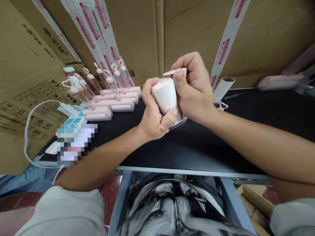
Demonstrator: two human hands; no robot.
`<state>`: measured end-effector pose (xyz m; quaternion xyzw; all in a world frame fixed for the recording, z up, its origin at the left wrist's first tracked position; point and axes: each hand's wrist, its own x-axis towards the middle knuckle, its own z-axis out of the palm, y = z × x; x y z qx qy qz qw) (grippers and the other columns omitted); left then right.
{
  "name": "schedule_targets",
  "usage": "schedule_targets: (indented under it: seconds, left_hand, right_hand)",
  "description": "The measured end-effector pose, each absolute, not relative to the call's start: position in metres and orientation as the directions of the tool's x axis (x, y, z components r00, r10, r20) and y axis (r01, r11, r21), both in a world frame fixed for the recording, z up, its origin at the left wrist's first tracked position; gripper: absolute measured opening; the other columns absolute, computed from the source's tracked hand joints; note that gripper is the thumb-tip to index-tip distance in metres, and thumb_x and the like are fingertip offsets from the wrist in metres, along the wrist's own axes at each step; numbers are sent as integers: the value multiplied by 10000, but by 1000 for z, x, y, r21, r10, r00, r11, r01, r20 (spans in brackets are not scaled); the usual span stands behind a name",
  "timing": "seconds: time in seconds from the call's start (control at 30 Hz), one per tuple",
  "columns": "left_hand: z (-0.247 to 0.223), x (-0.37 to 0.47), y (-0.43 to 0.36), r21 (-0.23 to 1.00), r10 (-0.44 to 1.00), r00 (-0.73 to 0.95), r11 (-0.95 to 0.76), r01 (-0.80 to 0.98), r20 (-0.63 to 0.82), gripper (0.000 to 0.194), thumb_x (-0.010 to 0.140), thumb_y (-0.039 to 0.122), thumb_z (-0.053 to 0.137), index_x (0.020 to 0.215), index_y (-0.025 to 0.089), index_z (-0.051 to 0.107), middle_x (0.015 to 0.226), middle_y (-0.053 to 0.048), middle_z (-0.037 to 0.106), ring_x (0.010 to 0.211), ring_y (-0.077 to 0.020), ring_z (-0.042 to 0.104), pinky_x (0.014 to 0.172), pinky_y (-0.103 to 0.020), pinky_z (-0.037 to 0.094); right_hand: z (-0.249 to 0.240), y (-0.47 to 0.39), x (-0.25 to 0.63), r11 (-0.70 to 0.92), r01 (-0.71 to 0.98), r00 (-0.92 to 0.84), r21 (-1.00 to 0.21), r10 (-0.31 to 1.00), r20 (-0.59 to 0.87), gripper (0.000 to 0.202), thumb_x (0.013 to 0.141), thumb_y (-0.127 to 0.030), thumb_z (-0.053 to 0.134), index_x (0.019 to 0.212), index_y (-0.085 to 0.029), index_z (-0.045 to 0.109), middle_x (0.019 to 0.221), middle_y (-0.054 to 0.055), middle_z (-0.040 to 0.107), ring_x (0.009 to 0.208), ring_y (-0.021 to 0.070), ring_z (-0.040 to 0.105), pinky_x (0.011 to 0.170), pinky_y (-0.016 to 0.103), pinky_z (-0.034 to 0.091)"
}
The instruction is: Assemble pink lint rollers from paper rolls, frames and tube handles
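Observation:
A white cup-shaped body (165, 95) with a pale pink top is held tilted over the black table, its lower end near a clear plastic rim. My left hand (156, 114) is wrapped round its left side, thumb across the front. Beside it, my right hand (194, 87) is closed, pinching a thin pale pink flat piece (171, 72) between thumb and fingers, just above the body's top. The right palm partly hides the body's right side.
Several pink devices with clear tubes (98, 113) stand at the left, near a power strip (73, 121), white cable and blurred-out object. A white tube (223, 88) and heart-shaped loop lie right. Cardboard boxes (135, 32) rise behind; an open drawer (123, 196) is below.

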<state>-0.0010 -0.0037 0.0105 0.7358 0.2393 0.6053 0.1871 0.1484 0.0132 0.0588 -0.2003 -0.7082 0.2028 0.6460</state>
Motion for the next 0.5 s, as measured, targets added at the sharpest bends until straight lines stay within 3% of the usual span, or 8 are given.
schedule_targets:
  seconds: [0.13, 0.3, 0.5]
  left_hand:
    - [15, 1, -15, 622, 629, 123, -777, 93, 768, 875, 873, 669, 755, 1542, 309, 321, 1538, -154, 451, 1420, -420, 546, 1116, -587, 522]
    - [13, 2, -19, 587, 592, 112, -806, 74, 799, 832, 885, 677, 739, 1512, 298, 345, 1524, -140, 473, 1457, -416, 540, 1137, -579, 523]
    - [5, -1, -13, 576, 580, 151, -814, 74, 800, 856, 903, 684, 730, 1557, 324, 313, 1523, -139, 504, 1466, -400, 557, 1145, -594, 539]
  right_hand:
    - [58, 10, 148, 826, 78, -87, -557, 563, 822, 397, 1074, -712, 513, 1072, -315, 527, 1034, 72, 627, 948, 272, 637, 865, 456, 588]
    - [64, -5, 148, 824, -67, -94, -563, 556, 825, 363, 1043, -662, 625, 1041, -307, 549, 989, 40, 622, 846, 244, 618, 815, 446, 604]
    - [63, -5, 147, 784, -100, -152, -613, 597, 788, 339, 1052, -621, 629, 1018, -294, 546, 980, 30, 606, 833, 223, 597, 816, 407, 582]
